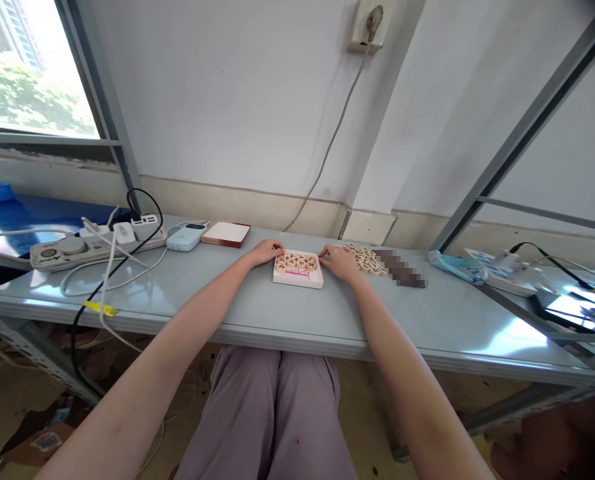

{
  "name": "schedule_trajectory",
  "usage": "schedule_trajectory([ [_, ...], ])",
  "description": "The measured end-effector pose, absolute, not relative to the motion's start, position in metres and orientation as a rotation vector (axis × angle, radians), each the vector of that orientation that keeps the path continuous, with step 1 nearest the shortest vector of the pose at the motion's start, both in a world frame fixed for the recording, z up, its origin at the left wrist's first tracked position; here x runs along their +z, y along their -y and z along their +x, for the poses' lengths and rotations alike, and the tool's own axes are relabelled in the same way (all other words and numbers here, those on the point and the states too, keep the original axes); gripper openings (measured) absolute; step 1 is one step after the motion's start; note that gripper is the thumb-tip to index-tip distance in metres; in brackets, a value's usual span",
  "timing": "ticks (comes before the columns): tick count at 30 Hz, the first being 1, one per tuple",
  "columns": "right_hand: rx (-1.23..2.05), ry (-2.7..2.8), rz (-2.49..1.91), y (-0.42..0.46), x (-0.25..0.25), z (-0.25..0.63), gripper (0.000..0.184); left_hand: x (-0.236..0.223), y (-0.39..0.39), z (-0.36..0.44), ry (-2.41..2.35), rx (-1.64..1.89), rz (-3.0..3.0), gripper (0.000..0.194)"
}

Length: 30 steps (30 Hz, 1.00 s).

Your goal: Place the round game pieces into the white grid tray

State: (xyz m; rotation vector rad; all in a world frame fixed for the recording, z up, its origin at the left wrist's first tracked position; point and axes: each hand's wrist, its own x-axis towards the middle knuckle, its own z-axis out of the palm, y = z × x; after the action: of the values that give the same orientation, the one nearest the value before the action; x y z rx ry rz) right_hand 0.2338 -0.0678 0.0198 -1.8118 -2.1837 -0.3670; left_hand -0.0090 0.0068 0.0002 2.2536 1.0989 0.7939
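A shallow white box [297, 281] lies on the grey table in front of me, with pink marks on its inside floor. Round wooden Chinese chess pieces [297, 261] with dark and red characters fill its far part in rows. My left hand [267, 251] is at the box's far left corner, its bent fingers closed against the edge. At the opposite side, my right hand [340, 262] has its fingertips closed on the far right edge. More loose chess pieces [370, 260] lie heaped just beyond and right of my right hand, which partly hides them.
A box lid [226, 233] and a pale blue power bank [187, 237] lie back left, near a cabled power strip [97, 245]. Right of the loose pieces is a blurred dark object [401, 268], then a blue plastic packet [457, 265]. The wall bounds the table's back.
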Motion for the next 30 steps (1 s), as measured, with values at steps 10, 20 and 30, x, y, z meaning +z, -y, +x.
schedule_trajectory([
  [10,-0.026,2.0,-1.567,0.093,0.051,0.229,0.03,0.001,-0.006,-0.009,-1.109,0.772,2.291,0.03],
  [20,0.208,2.33,-1.219,0.102,0.045,0.191,0.023,0.0,-0.007,-0.009,-1.066,0.771,2.31,0.032],
  [30,0.326,2.301,-1.31,0.105,0.046,0.189,0.022,0.0,-0.009,-0.009,-1.091,0.746,2.327,0.033],
])
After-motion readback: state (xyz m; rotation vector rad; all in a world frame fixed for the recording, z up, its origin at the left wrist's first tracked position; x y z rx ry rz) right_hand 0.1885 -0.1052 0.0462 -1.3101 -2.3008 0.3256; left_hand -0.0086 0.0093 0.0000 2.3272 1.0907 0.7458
